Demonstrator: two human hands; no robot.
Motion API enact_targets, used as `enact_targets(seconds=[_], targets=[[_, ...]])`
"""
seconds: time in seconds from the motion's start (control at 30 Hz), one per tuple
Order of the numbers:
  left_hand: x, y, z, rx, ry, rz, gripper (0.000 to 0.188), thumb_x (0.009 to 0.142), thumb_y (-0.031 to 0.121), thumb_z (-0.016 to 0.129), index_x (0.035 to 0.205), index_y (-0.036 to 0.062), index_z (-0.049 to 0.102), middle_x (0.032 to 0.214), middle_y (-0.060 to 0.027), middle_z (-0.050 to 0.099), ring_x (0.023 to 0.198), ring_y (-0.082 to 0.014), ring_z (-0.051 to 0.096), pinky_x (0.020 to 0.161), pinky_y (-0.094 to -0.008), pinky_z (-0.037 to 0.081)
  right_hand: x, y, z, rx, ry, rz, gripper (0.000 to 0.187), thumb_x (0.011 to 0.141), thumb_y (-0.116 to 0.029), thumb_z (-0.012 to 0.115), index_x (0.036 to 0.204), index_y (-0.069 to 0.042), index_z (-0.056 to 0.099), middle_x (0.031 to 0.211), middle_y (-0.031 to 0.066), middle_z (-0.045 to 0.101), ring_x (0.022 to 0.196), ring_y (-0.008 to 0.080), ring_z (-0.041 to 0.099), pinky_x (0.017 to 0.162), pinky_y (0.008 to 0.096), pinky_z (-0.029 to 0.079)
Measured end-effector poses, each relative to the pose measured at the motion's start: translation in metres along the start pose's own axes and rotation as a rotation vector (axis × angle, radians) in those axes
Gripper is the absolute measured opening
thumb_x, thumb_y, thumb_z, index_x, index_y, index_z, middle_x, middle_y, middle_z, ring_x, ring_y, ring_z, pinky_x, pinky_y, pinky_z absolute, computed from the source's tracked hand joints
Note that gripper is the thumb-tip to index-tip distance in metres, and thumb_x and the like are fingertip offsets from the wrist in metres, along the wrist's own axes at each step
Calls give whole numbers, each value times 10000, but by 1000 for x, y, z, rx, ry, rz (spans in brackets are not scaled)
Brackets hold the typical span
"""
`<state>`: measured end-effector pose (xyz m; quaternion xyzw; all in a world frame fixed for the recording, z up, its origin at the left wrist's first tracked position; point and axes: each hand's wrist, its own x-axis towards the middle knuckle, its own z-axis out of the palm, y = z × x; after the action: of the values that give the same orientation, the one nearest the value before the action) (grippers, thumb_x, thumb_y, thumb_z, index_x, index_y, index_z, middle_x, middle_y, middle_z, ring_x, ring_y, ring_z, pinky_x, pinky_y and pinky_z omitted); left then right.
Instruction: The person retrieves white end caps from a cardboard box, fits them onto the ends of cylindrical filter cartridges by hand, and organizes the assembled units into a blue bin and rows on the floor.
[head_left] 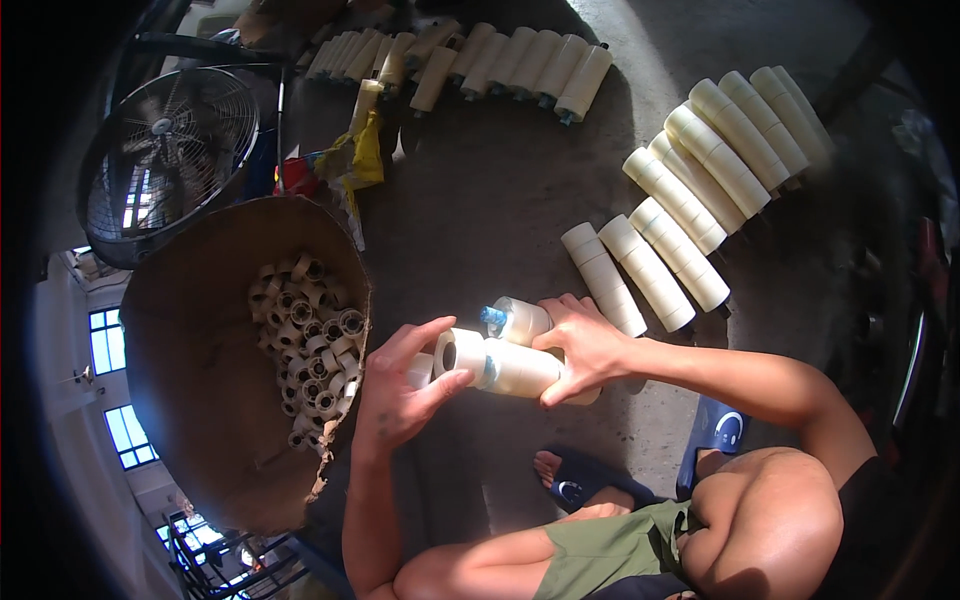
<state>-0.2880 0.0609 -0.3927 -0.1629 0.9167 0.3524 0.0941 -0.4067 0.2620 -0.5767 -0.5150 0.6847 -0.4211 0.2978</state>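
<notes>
- Bright windows (127, 437) show left of the cardboard box (190, 340), and dark floor (470, 200) lies to its right.
- Beyond the box, toward its left, stands a round caged fan (162, 126).
- Inside the box, many small pale rolls (318, 343) are heaped toward its right wall.
- Past the box's far right, a row of long rolls (495, 62) lies on the floor.
- Just right of the box, your left grip (402, 385) is closed on a short pale roll (468, 350).
- Farther right of it, your right grip (585, 350) clasps a longer pale roll (525, 370), beside a blue-ended one (525, 322).
- Rightmost from the box, more long stacks (688, 200) lie side by side.
</notes>
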Motion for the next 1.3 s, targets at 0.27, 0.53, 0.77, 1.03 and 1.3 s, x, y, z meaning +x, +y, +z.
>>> enact_targets(seconds=[0.27, 0.53, 0.77, 1.03, 1.3], targets=[[-4, 2, 40, 184, 76, 164, 644, 690, 201, 938, 1279, 67, 714, 1095, -126, 668, 967, -272, 678, 837, -365, 560, 15, 39, 38, -101, 345, -193, 544, 474, -438, 874, 917, -141, 770, 1376, 273, 484, 1232, 443, 466, 970, 537, 380], [-13, -12, 75, 179, 20, 197, 687, 622, 268, 969, 1253, 129, 736, 1048, -82, 700, 940, -281, 647, 838, -382, 566, 13, 38, 41, -204, 243, -271, 527, 483, -402, 886, 922, -135, 768, 1396, 295, 462, 1289, 467, 445, 1017, 575, 366], [-23, -53, 61, -600, 229, -195, 471, 937, 304, 751, 1305, 59, 591, 1085, -89, 673, 917, -205, 670, 807, -338, 566, 0, 61, 47, -26, 268, -177, 589, 525, -402, 907, 1047, -163, 780, 1441, 281, 446, 1329, 477, 420, 1077, 566, 350], [-22, -94, 34, -1532, 146, -222, 350, 1023, 277, 463, 1258, 52, 593, 1202, -162, 646, 1115, -389, 614, 822, -475, 541, -14, 31, 19, 410, 156, -207, 733, 552, -413, 922, 1202, -134, 732, 1439, 286, 456, 1319, 454, 458, 1113, 527, 396], [-16, -73, 34, -1137, 263, -200, 535, 1094, 448, 479, 1397, 9, 526, 1193, -142, 678, 1050, -234, 686, 857, -375, 592, -16, -34, -6, 319, 116, -381, 707, 527, -411, 946, 1148, -132, 755, 1365, 272, 496, 1235, 427, 505, 1008, 509, 471]])
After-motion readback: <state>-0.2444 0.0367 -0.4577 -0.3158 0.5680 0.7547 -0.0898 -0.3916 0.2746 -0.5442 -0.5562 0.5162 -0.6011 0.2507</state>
